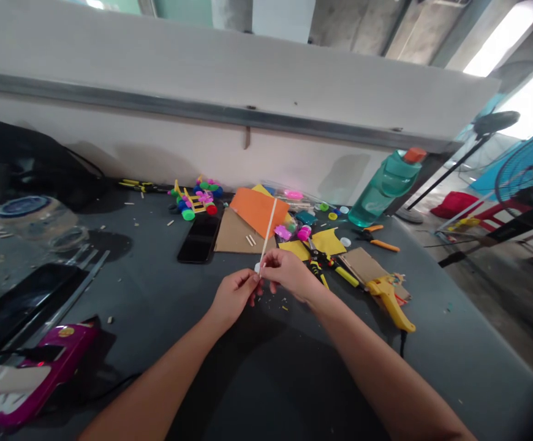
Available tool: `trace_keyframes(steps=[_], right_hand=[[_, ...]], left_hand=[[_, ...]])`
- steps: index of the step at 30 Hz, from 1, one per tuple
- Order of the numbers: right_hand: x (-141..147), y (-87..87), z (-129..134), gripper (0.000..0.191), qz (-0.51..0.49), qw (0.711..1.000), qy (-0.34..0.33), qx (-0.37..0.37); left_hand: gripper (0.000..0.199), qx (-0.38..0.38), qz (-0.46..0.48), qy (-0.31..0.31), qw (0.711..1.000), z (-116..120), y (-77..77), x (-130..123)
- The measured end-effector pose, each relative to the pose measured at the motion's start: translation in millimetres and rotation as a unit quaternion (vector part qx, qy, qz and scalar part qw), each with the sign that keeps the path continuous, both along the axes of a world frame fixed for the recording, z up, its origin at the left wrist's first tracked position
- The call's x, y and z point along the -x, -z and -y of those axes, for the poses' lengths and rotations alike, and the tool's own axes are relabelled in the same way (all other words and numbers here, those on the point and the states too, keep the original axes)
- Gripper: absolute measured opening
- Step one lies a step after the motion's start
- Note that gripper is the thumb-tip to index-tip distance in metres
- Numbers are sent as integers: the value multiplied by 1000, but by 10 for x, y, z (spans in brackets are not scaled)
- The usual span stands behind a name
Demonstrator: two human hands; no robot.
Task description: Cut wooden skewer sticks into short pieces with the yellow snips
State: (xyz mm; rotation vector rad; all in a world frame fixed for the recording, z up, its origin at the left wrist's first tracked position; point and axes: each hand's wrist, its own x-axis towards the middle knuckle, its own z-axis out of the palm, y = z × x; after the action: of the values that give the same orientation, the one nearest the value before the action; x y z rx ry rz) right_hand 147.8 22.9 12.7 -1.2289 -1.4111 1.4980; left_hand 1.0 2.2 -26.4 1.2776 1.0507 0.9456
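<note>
Near the middle of the dark table, my left hand [235, 296] and my right hand [289, 274] meet fingertip to fingertip. A thin pale stick [269, 228] rises from the right fingers, leaning slightly to the right. Between the hands a small white round piece [257, 268] shows, pinched by the left fingers; its lower part is hidden. Just beyond them lie an orange sheet [257, 211] and brown cardboard [230, 236] with two short sticks on it. Small scraps [285, 307] are scattered below my fingers.
A black phone [198, 239] lies left of the cardboard. To the right are yellow-handled pliers [345, 274], a yellow glue gun [390, 303], orange-handled pliers [383, 245] and a green bottle [383, 190]. A magenta power strip [64, 349] and clear jar [41, 223] stand left.
</note>
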Motion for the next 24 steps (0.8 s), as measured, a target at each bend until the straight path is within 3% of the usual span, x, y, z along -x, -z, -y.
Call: trace_keyframes(steps=[3, 7, 13, 24], right_hand=[[61, 32, 4, 13, -66, 996, 38, 45], [62, 50, -6, 21, -71, 997, 11, 20], [47, -19, 5, 23, -98, 993, 60, 0], [100, 1, 53, 21, -75, 995, 67, -9]], left_hand=[[25, -1, 20, -13, 1000, -7, -17, 14], [25, 11, 50, -19, 999, 7, -43, 18], [25, 79, 210, -2, 974, 42, -57, 0], [24, 92, 191, -5, 977, 19, -48, 13]])
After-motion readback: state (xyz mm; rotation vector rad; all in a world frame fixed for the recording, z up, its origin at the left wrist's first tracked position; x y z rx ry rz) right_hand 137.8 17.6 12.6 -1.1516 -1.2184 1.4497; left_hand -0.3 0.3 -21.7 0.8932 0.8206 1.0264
